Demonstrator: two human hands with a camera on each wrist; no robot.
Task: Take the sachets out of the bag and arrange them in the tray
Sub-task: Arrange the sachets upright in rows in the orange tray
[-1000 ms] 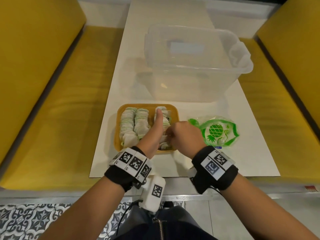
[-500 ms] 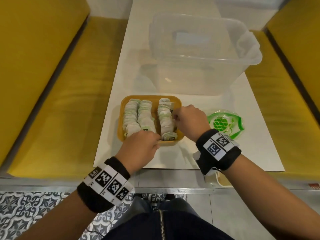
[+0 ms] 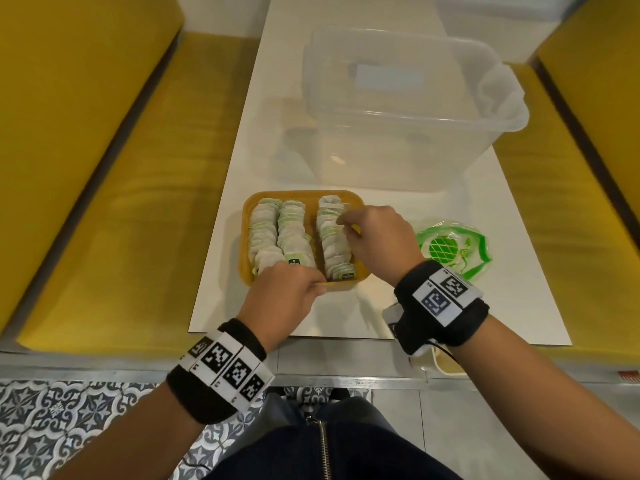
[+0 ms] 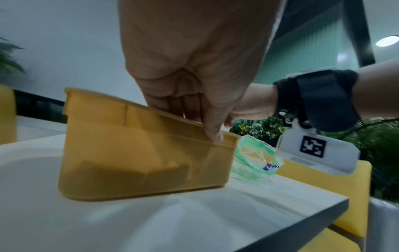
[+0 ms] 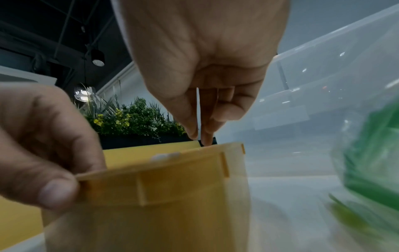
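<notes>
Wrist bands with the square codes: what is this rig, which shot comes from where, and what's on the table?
No robot here: a person works bare-handed, with a camera on the head and one strapped to each wrist. The wide shot is the head view; the two low close-ups look along each hand.

On the white table stand a yellow tray holding three rows of sachets, a flattened green bag to its right, and a clear plastic bin behind.

The left hand grips the tray's near rim. The right hand reaches into the right-hand row, fingertips together; whether it pinches a sachet is unclear.
</notes>
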